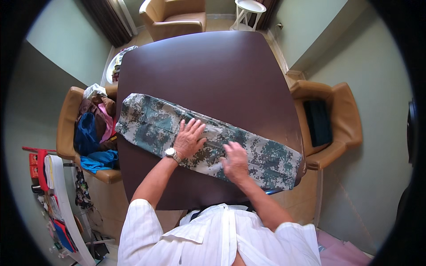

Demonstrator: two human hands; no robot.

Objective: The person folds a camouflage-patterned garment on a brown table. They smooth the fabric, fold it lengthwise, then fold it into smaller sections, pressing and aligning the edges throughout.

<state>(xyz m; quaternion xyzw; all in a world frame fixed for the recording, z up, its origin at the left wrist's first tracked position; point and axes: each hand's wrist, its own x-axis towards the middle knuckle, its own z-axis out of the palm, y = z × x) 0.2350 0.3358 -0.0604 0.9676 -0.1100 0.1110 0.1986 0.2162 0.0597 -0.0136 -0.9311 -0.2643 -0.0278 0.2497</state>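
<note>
A pair of digital-camouflage trousers [149, 116], folded lengthwise into a long strip, lies slantwise across a dark brown table [206, 69]. One end reaches the table's left edge; the other overhangs slightly at the right front corner. My left hand [189, 139], with a wristwatch on its wrist, rests flat on the middle of the cloth, fingers spread. To its right, my right hand [235, 161] is over the trousers, slightly blurred, its fingers a little bent. Whether its fingertips touch the fabric I cannot tell. Neither hand grips anything.
A tan armchair [68, 123] at the left holds a heap of clothes [88, 129]. Another armchair [346, 116] at the right carries a dark folded cloth [318, 123]. Beyond the table stand a third armchair [181, 28] and a white side table [251, 6]. A cluttered white shelf [66, 186] is at the lower left.
</note>
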